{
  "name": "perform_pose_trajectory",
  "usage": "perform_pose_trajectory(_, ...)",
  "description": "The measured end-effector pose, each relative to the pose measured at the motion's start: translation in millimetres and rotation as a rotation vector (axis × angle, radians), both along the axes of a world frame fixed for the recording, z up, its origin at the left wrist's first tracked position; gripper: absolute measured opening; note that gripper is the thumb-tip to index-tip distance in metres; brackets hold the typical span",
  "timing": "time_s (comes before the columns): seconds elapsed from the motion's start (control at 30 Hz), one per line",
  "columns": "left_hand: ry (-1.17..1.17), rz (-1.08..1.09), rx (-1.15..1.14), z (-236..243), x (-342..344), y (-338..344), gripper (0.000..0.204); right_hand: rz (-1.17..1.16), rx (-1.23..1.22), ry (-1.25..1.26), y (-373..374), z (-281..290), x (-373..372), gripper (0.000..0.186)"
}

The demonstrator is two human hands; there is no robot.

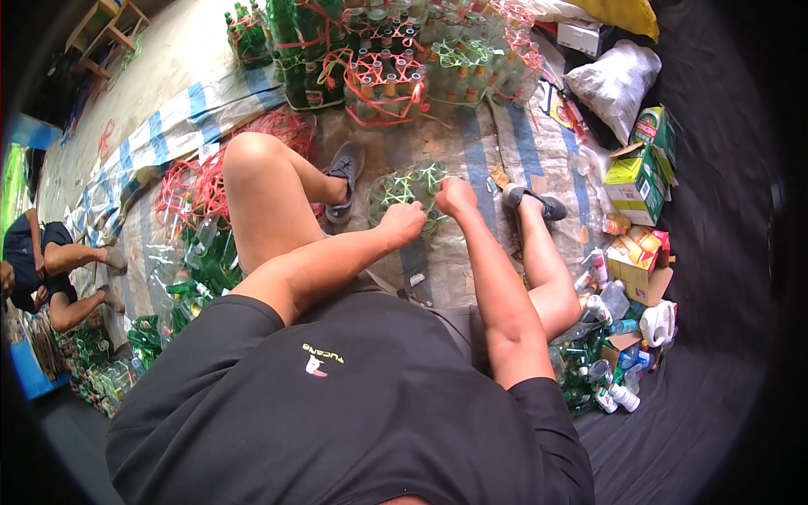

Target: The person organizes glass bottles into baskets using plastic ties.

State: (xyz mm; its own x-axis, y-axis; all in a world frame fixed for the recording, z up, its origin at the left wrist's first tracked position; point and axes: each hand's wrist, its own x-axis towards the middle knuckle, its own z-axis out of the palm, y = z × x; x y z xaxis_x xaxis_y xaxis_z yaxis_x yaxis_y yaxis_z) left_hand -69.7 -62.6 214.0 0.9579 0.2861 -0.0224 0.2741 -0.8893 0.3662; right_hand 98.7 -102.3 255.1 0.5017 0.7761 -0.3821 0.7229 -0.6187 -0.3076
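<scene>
Between my feet stands a round bundle of clear glass bottles, laced over the top with pale green plastic string. My left hand is closed at the near side of the bundle, its fingers curled on the string. At the bundle's right edge, my right hand makes a fist where the string runs into it. The fingertips of both hands are mostly hidden by the backs of the hands, and the string ends are too small to make out.
Tied bottle bundles stand at the far side. Red string lies in a heap beside loose green bottles at left. Cardboard boxes, a white sack and mixed bottles line the right. Another person sits at far left.
</scene>
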Motion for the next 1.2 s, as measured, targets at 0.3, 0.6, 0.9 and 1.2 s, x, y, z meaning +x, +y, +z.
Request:
perform_pose_trajectory(0.3,0.151,0.018,0.009,22,2,1,0.011,-0.492,0.278,0.024,-69,-40,-23,0.021)
perform_pose_trajectory(0.6,-0.123,-0.127,0.201,29,26,3,0.012,-0.871,0.304,1.111,-104,-77,-9,0.022)
perform_pose_trajectory(0.9,0.618,-0.227,-0.222,17,93,11,0.021,-0.938,0.525,0.932,-100,-122,-22,0.019)
perform_pose_trajectory(1.2,0.451,-0.53,-0.351,-34,104,43,0.024,-0.967,0.501,0.958,-89,-127,-27,0.017)
